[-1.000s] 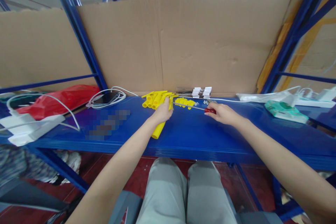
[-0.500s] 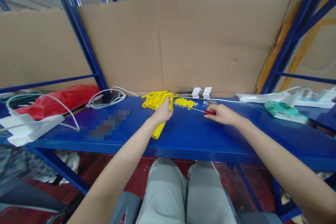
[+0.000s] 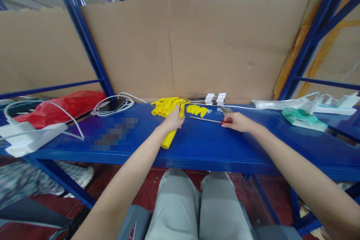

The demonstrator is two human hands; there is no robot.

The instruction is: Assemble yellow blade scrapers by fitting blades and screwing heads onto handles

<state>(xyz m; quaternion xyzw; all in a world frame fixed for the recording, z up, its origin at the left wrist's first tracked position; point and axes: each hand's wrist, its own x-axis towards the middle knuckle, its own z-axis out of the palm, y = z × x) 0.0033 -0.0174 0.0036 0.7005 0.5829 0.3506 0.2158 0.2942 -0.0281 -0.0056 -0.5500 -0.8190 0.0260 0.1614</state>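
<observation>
My left hand [image 3: 173,119] is closed around a yellow tube-like part [image 3: 168,140], whose round end points toward me. Several more yellow tubes [image 3: 161,109] lie just left of and behind that hand. A screwdriver [image 3: 208,120] with a red handle is in my right hand [image 3: 237,122], its thin shaft pointing left, its tip apart from the yellow part. Behind the shaft lie several small yellow pieces [image 3: 197,110]. Metal pieces [image 3: 226,110] rest just behind my right fingers, and white parts [image 3: 215,99] stand near the cardboard.
A red bag [image 3: 63,108], a white power strip [image 3: 33,138] and a coiled white cable [image 3: 112,105] are at the left. A green packet [image 3: 303,119] lies at the right. Cardboard [image 3: 219,45] backs the blue table [image 3: 202,142].
The screwdriver has drawn back from the yellow part and its tip now lies lower, over the table. My left hand has shifted slightly left, still holding the part.
</observation>
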